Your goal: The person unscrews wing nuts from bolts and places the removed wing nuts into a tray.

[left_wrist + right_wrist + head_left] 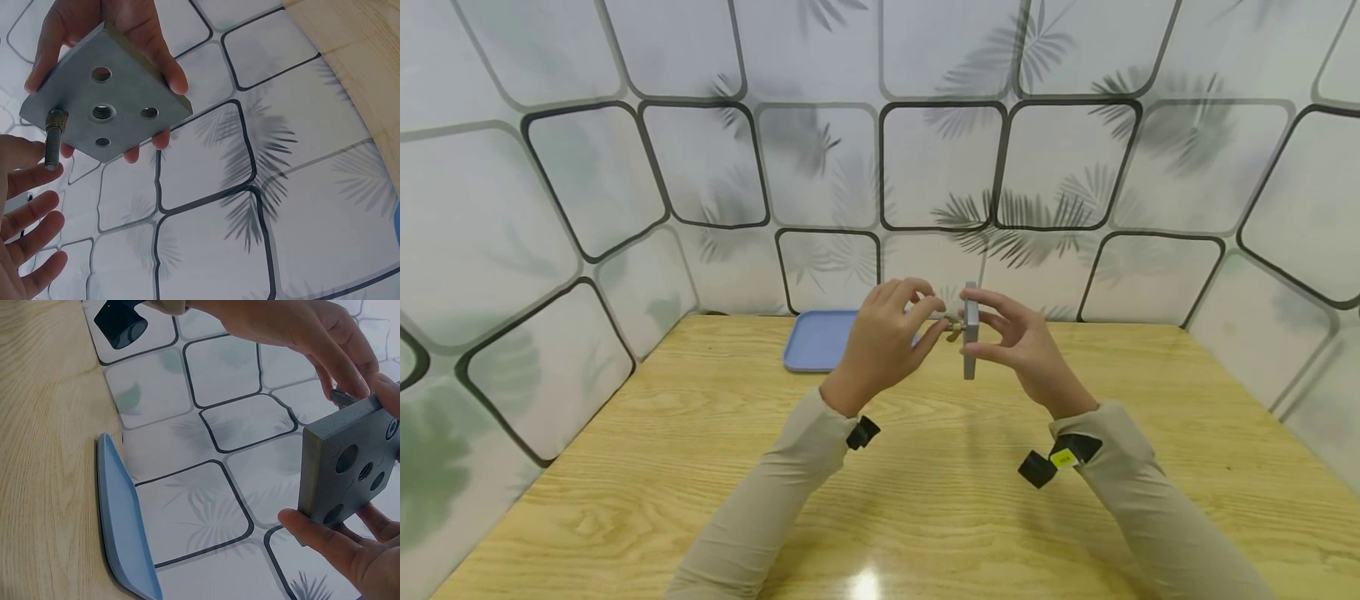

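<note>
My right hand (1026,346) grips a thick grey metal plate (125,94) by its edges, holding it on edge above the table. Several round holes go through the plate, the middle one threaded. From one corner hole a threaded bolt (53,147) sticks out towards my left hand, with a brass-coloured nut (57,117) on it close to the plate's face. My left hand (887,333) is at the bolt's free end, its thumb and index finger beside the thread and the other fingers spread apart. Whether the fingertips touch the bolt is unclear.
Behind my left hand, a shallow blue tray (820,342) lies near the far edge of the wooden table (925,492). A patterned fabric wall (940,167) encloses the table at the back and sides. Black cameras (1037,469) are strapped at both wrists.
</note>
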Demonstrator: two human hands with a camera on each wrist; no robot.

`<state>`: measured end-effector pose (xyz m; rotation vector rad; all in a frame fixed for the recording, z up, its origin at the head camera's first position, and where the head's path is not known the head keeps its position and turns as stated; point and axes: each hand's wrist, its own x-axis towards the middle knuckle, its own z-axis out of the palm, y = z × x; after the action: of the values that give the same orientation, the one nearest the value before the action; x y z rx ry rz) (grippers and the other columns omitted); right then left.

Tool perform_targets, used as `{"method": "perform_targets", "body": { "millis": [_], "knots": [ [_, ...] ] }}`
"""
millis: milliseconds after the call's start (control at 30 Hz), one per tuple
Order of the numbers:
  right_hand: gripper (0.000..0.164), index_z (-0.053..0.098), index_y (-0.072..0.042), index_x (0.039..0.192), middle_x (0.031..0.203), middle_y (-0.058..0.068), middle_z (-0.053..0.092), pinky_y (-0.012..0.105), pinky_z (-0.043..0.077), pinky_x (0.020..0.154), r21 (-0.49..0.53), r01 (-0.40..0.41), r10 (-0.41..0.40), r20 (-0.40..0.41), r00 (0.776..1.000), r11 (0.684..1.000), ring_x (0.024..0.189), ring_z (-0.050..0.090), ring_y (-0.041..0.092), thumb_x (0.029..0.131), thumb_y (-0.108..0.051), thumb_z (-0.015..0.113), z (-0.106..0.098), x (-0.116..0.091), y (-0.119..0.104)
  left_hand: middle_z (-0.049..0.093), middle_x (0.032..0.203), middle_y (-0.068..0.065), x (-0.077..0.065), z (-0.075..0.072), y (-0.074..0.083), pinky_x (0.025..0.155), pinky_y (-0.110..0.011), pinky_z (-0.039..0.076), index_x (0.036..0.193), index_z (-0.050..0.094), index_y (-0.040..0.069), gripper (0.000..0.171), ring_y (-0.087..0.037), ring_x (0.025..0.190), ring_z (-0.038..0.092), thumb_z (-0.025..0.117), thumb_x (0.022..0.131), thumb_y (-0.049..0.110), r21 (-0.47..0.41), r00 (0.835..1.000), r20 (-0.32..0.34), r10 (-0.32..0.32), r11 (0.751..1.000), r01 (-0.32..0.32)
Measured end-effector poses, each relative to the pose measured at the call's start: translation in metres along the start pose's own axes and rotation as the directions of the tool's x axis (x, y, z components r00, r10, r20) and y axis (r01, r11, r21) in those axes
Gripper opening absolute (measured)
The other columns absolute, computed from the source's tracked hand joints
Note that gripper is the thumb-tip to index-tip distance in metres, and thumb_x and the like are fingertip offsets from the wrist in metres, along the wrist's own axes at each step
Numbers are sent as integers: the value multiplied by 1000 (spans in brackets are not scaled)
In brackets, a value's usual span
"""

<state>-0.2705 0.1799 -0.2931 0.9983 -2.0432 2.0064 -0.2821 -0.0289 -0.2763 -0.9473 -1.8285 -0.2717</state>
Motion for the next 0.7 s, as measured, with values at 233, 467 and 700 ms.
{"method": "perform_targets", "body": {
  "millis": [233,467,700],
  "knots": [
    [60,48,-12,137,141,-6,41,27,55,83,2,-1,1,5,1000,1000,121,50,10,82,1,68,0,0,1,59,98,-4,0,1,1,78,-34,48,91,67,13,11,-18,82,56,67,87,24,8,1000,-17,3,1000,-3],
    [59,48,-13,136,142,-6,40,27,54,84,-15,-14,14,4,1000,1000,121,50,9,82,-1,69,0,0,3,60,98,-6,1,3,3,78,-33,49,92,68,12,10,-19,81,58,68,86,19,14,995,-85,60,998,-59],
    [60,48,-13,137,141,-7,42,27,54,84,-5,-17,17,1,1000,1000,121,50,9,82,1,68,-1,0,4,61,98,-6,1,4,4,79,-32,50,86,66,13,4,-19,81,60,67,87,17,26,990,-101,97,995,-95]
  ]
}}
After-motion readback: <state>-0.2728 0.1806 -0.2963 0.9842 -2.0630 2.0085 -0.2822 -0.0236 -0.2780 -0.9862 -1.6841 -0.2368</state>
